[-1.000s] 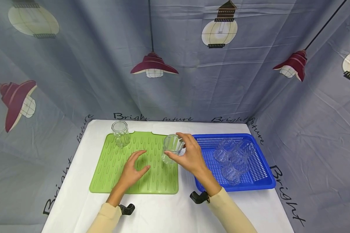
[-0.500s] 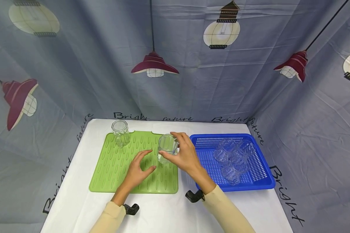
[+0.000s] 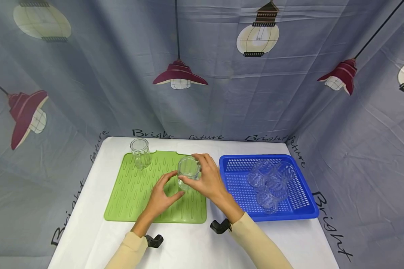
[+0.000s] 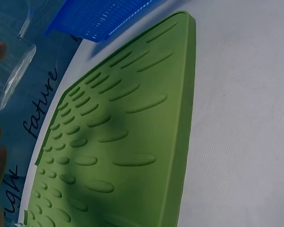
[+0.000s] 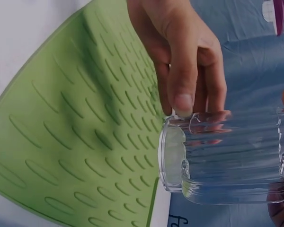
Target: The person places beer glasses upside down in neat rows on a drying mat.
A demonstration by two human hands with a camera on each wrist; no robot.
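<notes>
A clear glass cup (image 3: 187,167) is over the right part of the green mat (image 3: 131,201). My right hand (image 3: 209,182) holds it between thumb and fingers; their tips show at the right edge of the right wrist view. My left hand (image 3: 161,197) is at the cup's left side, thumb and fingers spread in a C. In the right wrist view, its thumb (image 5: 183,101) overlaps the wall of the cup (image 5: 227,165) near the thick base. A second glass cup (image 3: 141,154) stands at the mat's back left corner.
To the right of the mat is a blue plastic basket (image 3: 232,158) holding several clear glass cups (image 3: 269,186). A white cloth (image 3: 185,246) covers the table, and a grey-blue curtain (image 3: 215,108) with printed lamps hangs around it.
My right hand has carried the cup left, from the mat's right edge further over the mat. My left hand has moved right, up to the cup.
</notes>
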